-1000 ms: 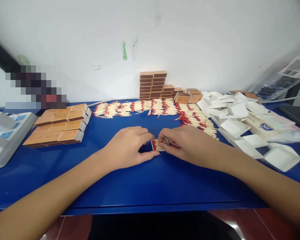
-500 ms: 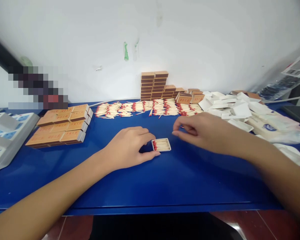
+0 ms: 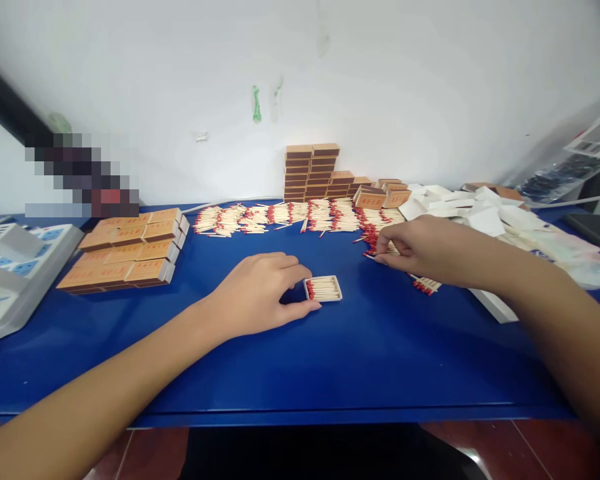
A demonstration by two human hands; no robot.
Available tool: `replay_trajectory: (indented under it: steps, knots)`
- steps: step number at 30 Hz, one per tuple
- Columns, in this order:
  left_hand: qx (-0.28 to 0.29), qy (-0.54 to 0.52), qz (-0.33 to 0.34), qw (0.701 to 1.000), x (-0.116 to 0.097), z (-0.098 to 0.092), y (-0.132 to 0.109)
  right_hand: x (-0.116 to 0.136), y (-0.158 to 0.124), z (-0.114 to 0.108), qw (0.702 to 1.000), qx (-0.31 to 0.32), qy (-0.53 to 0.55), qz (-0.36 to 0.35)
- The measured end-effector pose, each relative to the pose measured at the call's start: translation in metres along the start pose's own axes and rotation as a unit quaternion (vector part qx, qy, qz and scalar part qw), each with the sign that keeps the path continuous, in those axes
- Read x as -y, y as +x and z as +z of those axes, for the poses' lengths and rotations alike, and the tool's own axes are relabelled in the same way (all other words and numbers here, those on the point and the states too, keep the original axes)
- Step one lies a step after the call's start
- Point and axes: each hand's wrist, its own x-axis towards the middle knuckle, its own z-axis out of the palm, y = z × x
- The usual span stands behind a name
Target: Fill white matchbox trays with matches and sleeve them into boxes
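Note:
On the blue table in the head view sits a small white matchbox tray (image 3: 324,289), holding a row of red-tipped matches. My left hand (image 3: 263,293) curves round the tray's left end, thumb at its near corner and index finger at its far one. To the right, my right hand (image 3: 415,250) pinches a match (image 3: 371,256) between thumb and fingertips, at the near edge of the match pile. That pile of loose matches (image 3: 320,217) spreads along the back. A smaller bunch of matches (image 3: 425,285) shows below my right hand, partly covered by it.
Stacked matchboxes (image 3: 310,173) stand against the wall. More matchboxes (image 3: 130,250) lie in rows at the left beside a white power strip (image 3: 27,257). White paper trays (image 3: 485,217) heap up at the right, next to a plastic packet (image 3: 555,247). The table's front edge (image 3: 330,417) runs below.
My right hand has come slightly right and down onto the matches at the pile's edge. My left hand and the tray have stayed put.

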Motion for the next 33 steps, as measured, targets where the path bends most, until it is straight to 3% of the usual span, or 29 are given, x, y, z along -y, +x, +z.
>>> replay_trajectory:
  steps: [9, 14, 33]
  knots:
    - [0.004, 0.007, 0.002, 1.000, 0.001, 0.000, -0.001, -0.018, -0.001, 0.003, 0.999, 0.031, 0.021, -0.008]
    - [0.003, 0.009, 0.000, 1.000, 0.002, 0.001, -0.001, -0.031, -0.004, -0.001, 1.000, 0.008, 0.019, -0.015]
    - [0.007, 0.011, 0.001, 1.000, 0.002, 0.001, -0.001, -0.018, 0.002, 0.002, 0.999, -0.001, 0.035, -0.037]
